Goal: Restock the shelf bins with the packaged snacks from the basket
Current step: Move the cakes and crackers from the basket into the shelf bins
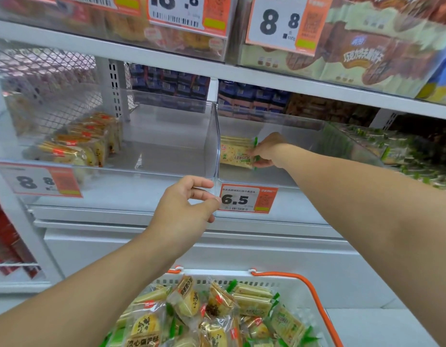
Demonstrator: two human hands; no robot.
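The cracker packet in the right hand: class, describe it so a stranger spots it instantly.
Find the clear bin carrying the 6.5 price tag. Inside it, the right hand holds a cracker packet against the bin's left wall. It is pale yellow with green ends, unlike the orange-labelled cakes next door.

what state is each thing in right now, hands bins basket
left hand: fingers curled on the front rim of the clear bin
right hand: inside that bin, gripping cracker packs
left bin: part filled, packs at its left
basket: full of snack packs
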